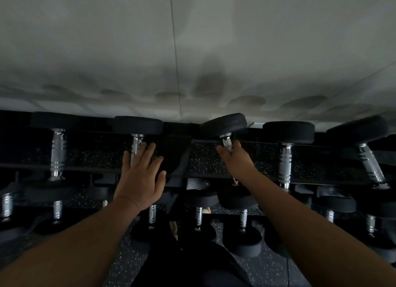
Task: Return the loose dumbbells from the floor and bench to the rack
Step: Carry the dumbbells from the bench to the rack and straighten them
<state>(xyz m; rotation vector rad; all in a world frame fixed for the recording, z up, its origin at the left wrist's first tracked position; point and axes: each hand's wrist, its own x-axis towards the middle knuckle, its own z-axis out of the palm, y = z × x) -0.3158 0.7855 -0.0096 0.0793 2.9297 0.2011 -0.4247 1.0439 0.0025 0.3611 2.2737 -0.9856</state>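
My right hand (236, 160) grips the chrome handle of a black dumbbell (224, 125), which tilts left over the top tier of the rack (96, 156). Its near head is hidden below my wrist. My left hand (140, 175) is flat with fingers spread, lying over the handle of another dumbbell (137, 126) that rests on the same tier. It holds nothing. More black dumbbells with chrome handles sit on that tier to the left (57, 149) and to the right (286, 158).
A lower tier carries several smaller dumbbells (198, 216). A white wall (192, 51) rises directly behind the rack. Dark speckled rubber floor (267, 269) lies below, and my dark clothing fills the bottom centre.
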